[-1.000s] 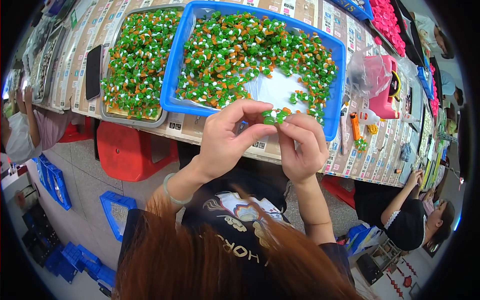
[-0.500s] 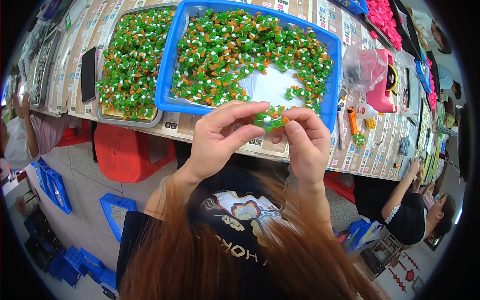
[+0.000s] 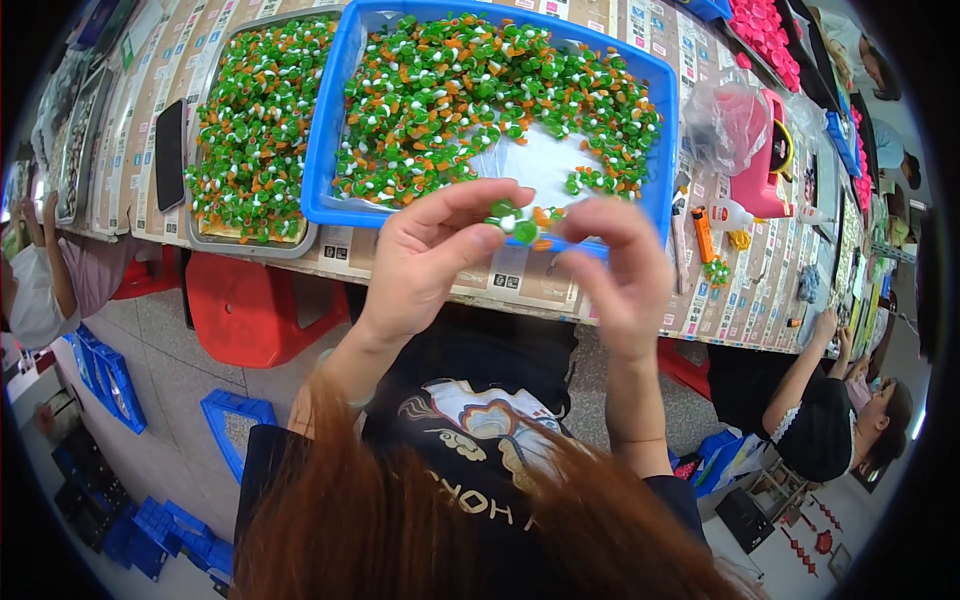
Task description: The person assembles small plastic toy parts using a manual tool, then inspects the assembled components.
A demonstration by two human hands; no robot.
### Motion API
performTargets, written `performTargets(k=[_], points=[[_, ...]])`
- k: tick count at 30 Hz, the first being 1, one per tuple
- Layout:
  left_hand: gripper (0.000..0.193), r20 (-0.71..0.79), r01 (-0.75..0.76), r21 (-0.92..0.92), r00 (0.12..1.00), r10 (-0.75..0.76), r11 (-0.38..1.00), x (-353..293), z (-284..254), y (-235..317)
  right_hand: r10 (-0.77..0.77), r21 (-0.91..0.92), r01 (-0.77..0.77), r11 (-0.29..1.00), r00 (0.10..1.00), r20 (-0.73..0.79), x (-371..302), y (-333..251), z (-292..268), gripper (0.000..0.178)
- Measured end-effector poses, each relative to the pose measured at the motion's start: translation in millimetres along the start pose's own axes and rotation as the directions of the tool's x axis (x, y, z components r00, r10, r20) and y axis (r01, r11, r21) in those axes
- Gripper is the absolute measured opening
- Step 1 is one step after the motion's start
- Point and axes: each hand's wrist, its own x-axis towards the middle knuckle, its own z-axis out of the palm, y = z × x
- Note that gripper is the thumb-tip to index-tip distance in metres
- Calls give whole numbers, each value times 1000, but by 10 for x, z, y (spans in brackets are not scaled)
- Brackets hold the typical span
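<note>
Between the thumb and fingers of my left hand (image 3: 418, 255) is a small glossy green, white and orange figurine (image 3: 518, 225), held up over the table's near edge. My right hand (image 3: 625, 275) is just right of it, blurred by motion, its thumb and forefinger apart with a gap between them. Behind both hands stands a blue tray (image 3: 318, 160) lined with clear film and heaped with many similar figurines; a patch of its white bottom shows. On its left a grey metal tray (image 3: 310, 240) is filled with the same kind of pieces.
A black phone (image 3: 171, 155) lies left of the metal tray. To the right are a pink jug (image 3: 752, 190), a crumpled plastic bag (image 3: 720, 125), an orange-handled cutter (image 3: 703, 235) and a white bottle (image 3: 730, 217). A red stool (image 3: 240, 310) stands below the table; a person (image 3: 830, 410) sits at the right.
My right fingers have drawn away from the figurine and spread apart. My left hand has moved slightly left, still pinching the figurine, which has turned.
</note>
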Motion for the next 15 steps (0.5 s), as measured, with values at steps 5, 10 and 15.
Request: performTargets(k=[5, 10, 15], points=[[30, 10, 128, -398, 991, -135, 909, 83, -105, -11, 283, -392, -302, 869, 953, -107, 384, 381, -633, 12], [24, -79, 208, -437, 960, -268, 875, 116, -62, -63, 123, -784, 91, 614, 970, 209, 367, 697, -591, 19], [21, -47, 246, -403, 956, -288, 881, 131, -37, -51, 80, -887, 211, 411, 961, 265, 384, 829, -574, 17]])
